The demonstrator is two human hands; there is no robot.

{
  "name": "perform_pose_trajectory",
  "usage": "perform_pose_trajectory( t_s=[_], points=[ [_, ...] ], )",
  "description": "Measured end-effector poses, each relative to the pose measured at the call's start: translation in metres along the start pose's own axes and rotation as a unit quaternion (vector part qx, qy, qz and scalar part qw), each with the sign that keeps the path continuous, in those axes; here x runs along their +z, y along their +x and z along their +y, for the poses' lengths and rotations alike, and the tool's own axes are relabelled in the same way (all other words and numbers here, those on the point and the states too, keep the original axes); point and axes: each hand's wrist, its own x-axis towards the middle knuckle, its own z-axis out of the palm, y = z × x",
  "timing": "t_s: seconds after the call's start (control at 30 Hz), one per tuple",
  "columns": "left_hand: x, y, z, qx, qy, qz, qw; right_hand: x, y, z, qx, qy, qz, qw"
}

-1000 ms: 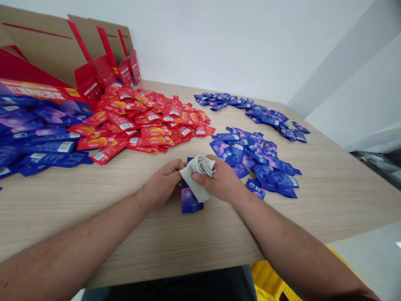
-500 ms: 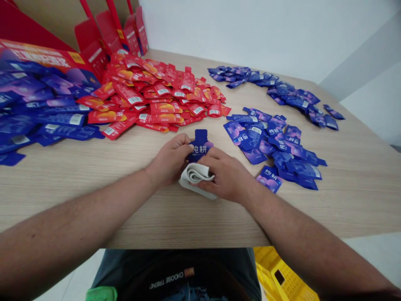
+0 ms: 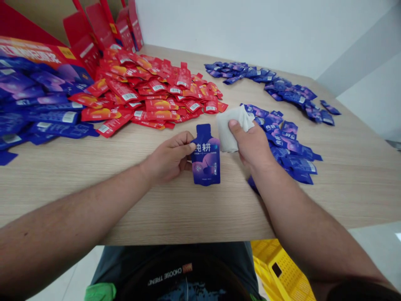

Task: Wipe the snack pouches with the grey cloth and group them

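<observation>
- At 10 o'clock, a red-and-blue printed carton [image 3: 34, 50] is standing at the table's far left, with red cardboard flaps [image 3: 100, 25] rising behind it.
- At 9 o'clock, a heap of blue sachets [image 3: 40, 117] is spreading across the light wood-grain table [image 3: 156, 217].
- At 11 o'clock, a heap of red sachets [image 3: 150, 100] is lying beside that blue heap.
- At center-left, the left hand [image 3: 167, 159] is reaching in, its fingers lightly curled against the pouch's left edge; whether they are gripping it, I cannot tell.
- At center, a blue spout pouch [image 3: 206, 161] with white characters is lying flat on the table, spout pointing to 12 o'clock.
- At 1 o'clock, the right hand [image 3: 250, 144] is pinching a crumpled white cloth [image 3: 232, 129] between thumb and fingers, just beside the pouch.
- At 2 o'clock, loose blue pouches [image 3: 288, 144] are scattering beside the right hand, and a curved row of blue pouches [image 3: 269, 81] is lying beyond them.
- At 5 o'clock, a yellow plastic crate [image 3: 282, 267] is sitting below the table edge.
</observation>
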Motion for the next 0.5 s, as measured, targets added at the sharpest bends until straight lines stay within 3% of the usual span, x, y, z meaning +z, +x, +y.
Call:
perform_pose_trajectory(
  t_s=[0.13, 0.23, 0.33, 0.5],
  points=[
    [-0.004, 0.005, 0.004, 0.04, -0.043, 0.04, 0.997, 0.006, -0.013, -0.007, 0.079, 0.096, -0.145, 0.982],
    [-0.001, 0.007, 0.0, 0.055, -0.031, 0.06, 0.996, 0.015, -0.027, -0.013, 0.073, 0.098, -0.233, 0.965],
    [0.004, 0.008, -0.007, 0.043, 0.011, 0.083, 0.996, 0.025, -0.037, -0.015, 0.01, 0.046, -0.241, 0.969],
    [0.008, 0.01, -0.009, 0.051, 0.013, 0.146, 0.988, 0.03, -0.039, -0.017, -0.058, -0.055, -0.165, 0.983]
  ],
)
